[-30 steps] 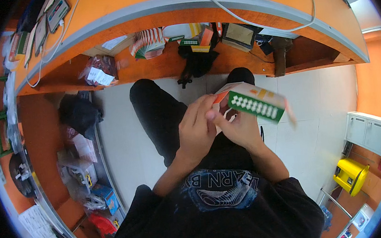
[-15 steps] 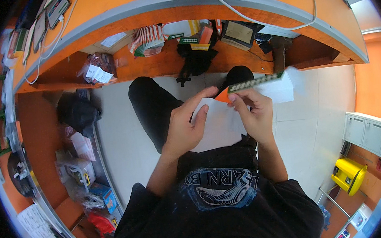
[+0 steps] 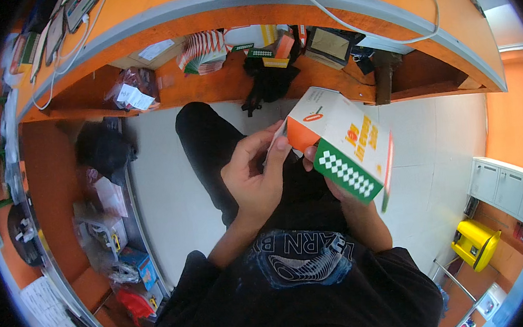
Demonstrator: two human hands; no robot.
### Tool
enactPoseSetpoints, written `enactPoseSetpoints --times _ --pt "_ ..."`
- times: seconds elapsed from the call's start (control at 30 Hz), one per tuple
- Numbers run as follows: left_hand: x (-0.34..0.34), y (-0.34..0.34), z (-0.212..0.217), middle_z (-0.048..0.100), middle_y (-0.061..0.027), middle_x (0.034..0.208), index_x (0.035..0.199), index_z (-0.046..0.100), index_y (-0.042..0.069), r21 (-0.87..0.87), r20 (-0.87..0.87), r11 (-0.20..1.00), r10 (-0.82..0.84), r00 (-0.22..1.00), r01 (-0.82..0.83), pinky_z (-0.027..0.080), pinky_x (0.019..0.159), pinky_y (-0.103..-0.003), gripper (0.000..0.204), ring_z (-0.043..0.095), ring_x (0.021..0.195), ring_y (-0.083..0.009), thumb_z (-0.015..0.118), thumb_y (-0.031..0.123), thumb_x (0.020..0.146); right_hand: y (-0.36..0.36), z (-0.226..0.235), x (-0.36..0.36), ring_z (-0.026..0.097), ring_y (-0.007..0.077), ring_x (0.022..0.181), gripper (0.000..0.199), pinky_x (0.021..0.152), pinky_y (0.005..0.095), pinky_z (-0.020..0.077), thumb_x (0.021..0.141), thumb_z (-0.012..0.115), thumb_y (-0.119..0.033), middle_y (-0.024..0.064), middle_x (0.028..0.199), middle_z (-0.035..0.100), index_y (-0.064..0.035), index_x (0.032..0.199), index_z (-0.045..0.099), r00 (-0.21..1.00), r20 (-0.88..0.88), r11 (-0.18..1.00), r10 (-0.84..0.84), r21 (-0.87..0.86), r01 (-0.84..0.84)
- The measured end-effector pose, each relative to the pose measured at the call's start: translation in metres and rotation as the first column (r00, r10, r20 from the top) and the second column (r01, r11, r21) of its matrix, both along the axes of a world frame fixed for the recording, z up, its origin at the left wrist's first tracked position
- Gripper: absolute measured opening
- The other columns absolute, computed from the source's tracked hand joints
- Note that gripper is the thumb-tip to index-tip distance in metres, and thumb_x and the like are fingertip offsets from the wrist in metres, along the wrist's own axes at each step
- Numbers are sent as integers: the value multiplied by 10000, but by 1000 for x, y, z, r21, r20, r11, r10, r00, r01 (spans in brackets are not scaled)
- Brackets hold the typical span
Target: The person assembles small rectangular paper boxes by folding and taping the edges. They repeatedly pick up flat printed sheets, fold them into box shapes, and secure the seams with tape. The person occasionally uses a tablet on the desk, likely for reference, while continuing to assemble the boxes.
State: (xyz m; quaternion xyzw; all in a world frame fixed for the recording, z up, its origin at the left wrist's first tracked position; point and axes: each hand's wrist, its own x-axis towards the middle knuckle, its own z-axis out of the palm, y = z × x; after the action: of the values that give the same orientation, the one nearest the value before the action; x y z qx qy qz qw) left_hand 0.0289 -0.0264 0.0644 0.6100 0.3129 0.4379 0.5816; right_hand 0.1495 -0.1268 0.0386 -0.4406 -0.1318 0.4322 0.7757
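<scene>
A printed cardboard carton, white with orange parts and a green strip of white diamonds, is held above my lap, partly folded with its panels at angles. My left hand pinches the carton's left edge between thumb and fingers. My right hand grips it from beneath; the panels cover most of that hand, and only a few fingertips and the wrist side show.
Ahead is an orange desk with a shelf under it. A fanned stack of cartons, a black bag and a plastic-wrapped packet lie there. At right are a yellow case and white lockers.
The carton has turned over from its plain white side to its printed side, and the diamond strip has swung down to the right. My right hand has gone underneath; my left keeps its pinch.
</scene>
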Motion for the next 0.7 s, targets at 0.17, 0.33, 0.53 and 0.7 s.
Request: enactPoseSetpoints --times 0.17,0.33,0.53,0.7 --pt "-1 11 6 697 -246 1123 1042 659 -84 266 -115 959 -71 991 100 552 875 -333 172 702 980 -249 687 26 912 6 -3 4 650 210 815 309 658 346 540 863 752 -62 106 1022 677 -28 1145 630 999 -41 1000 10 22 -9" --pt "-2 15 19 705 -222 1108 920 717 -61 417 -212 894 -80 974 164 576 832 -355 115 717 986 -341 720 -22 812 7 -4 6 651 221 825 314 671 352 539 855 757 -59 109 1030 677 -27 1142 633 999 -37 999 23 31 -22" --pt "-5 15 20 703 -196 1122 923 722 -50 524 -258 831 -53 965 186 577 820 -362 149 707 995 -325 744 -25 778 8 -2 6 653 235 836 320 687 359 538 845 762 -55 113 1039 677 -26 1138 637 1000 1 1000 27 16 -27" --pt "-5 13 19 688 -185 1156 960 729 -42 475 -269 844 -132 954 251 563 830 -331 136 692 990 -261 723 -32 824 10 0 15 654 246 845 325 701 365 538 836 767 -52 116 1046 678 -25 1135 640 987 161 998 9 -64 1"
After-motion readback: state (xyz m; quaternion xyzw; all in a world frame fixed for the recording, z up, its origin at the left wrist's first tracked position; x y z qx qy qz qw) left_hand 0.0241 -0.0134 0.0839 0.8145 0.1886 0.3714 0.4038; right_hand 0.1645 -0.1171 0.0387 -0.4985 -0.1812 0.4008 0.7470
